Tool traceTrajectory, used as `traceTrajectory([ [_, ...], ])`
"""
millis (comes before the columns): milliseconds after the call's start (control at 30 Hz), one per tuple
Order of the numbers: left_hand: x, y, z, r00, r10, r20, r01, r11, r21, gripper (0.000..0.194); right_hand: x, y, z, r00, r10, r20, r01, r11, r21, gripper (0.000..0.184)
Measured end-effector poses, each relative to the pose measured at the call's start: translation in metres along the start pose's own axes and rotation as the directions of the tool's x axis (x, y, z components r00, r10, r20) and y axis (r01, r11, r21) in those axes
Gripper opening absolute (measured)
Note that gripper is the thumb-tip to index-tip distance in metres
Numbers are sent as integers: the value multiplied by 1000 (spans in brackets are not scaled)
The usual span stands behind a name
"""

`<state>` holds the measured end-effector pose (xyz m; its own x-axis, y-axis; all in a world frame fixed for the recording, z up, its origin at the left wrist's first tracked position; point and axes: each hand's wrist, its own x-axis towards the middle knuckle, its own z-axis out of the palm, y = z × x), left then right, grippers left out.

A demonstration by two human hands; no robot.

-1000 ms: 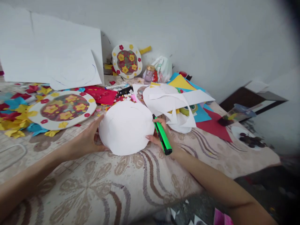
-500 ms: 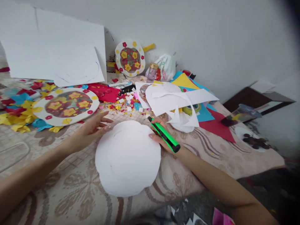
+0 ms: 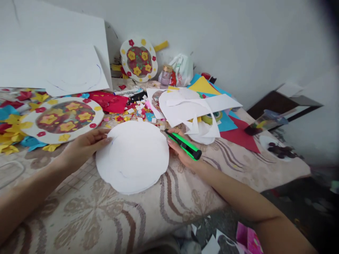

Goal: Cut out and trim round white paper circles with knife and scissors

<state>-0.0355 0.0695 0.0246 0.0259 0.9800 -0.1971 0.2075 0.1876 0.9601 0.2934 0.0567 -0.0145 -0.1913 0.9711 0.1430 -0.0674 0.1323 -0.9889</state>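
Observation:
A round white paper cutout (image 3: 134,155) lies flat on the patterned cloth (image 3: 87,215) in front of me. My left hand (image 3: 82,146) rests at its left edge, fingers stretched out and touching the paper. My right hand (image 3: 182,148) is at the cutout's right edge, closed round a green and black marker (image 3: 184,144) that points up-left. A decorated round plate (image 3: 59,120) with yellow and red paper flowers lies to the left.
A second flowered plate (image 3: 138,60) leans on the wall beside a small jar (image 3: 166,74) and a plastic bag (image 3: 182,68). White paper scraps (image 3: 193,109) and coloured sheets (image 3: 233,130) pile at the right. White boards (image 3: 53,53) lean at the back left. A dark table (image 3: 286,106) stands right.
The white cutout was held upright, then laid flat on the cloth. Both hands came down with it and stay at its edges; the marker remains in my right hand.

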Motion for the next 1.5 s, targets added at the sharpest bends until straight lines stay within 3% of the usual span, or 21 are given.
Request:
traceTrajectory([
  [133, -1, 0, -1, 999, -25, 21, 26, 999, -26, 70, 1, 4, -7, 999, -43, 31, 47, 992, -121, 49],
  [333, -8, 11, 0, 996, 25, 80, -33, 993, 110, 52, 2, 4, -10, 995, -81, 62, 92, 977, -192, 45],
  [400, -10, 13, 3, 995, 80, 63, -91, 978, 190, 50, 2, 2, -7, 992, -67, 108, 86, 980, -179, 44],
  [467, -16, 14, 8, 977, 207, 49, -212, 919, 333, 48, 1, 0, -5, 987, -46, 157, 74, 981, -181, 43],
  [567, -27, 10, 17, 883, 432, 182, -458, 713, 530, 39, -3, -4, 0, 972, -9, 236, 61, 975, -213, 43],
  [633, -36, 6, 24, 752, 538, 381, -654, 539, 530, 37, -7, -7, 4, 958, 9, 288, 64, 968, -243, 43],
  [700, -42, 2, 30, 595, 589, 546, -798, 358, 484, 40, -10, -10, 8, 943, 12, 334, 84, 958, -273, 41],
  [733, -44, -1, 33, 542, 594, 594, -833, 288, 473, 41, -12, -10, 9, 938, 6, 348, 99, 953, -286, 40],
  [800, -45, -6, 37, 492, 584, 645, -858, 202, 472, 38, -14, -9, 11, 938, -12, 347, 124, 945, -302, 37],
  [967, -43, -15, 41, 460, 571, 680, -878, 177, 445, 34, -13, -8, 10, 970, -4, 242, 61, 972, -229, 52],
  [1100, -43, -17, 42, 433, 575, 694, -891, 159, 424, 35, -11, -18, 7, 981, -62, 186, 110, 960, -257, 66],
  [1200, -46, -15, 43, 411, 589, 695, -901, 146, 409, 36, -10, -24, 6, 979, -76, 187, 139, 926, -352, 48],
  [1300, -52, -10, 44, 401, 566, 720, -913, 184, 364, 45, -10, -21, 5, 964, -183, 192, 247, 879, -407, 25],
  [1367, -54, -8, 47, 408, 533, 741, -913, 220, 344, 50, -10, -19, 2, 946, -218, 239, 303, 854, -424, 23],
  [1500, -54, -7, 52, 418, 500, 759, -908, 222, 354, 48, -9, -20, -3, 922, -173, 347, 322, 841, -435, 27],
])
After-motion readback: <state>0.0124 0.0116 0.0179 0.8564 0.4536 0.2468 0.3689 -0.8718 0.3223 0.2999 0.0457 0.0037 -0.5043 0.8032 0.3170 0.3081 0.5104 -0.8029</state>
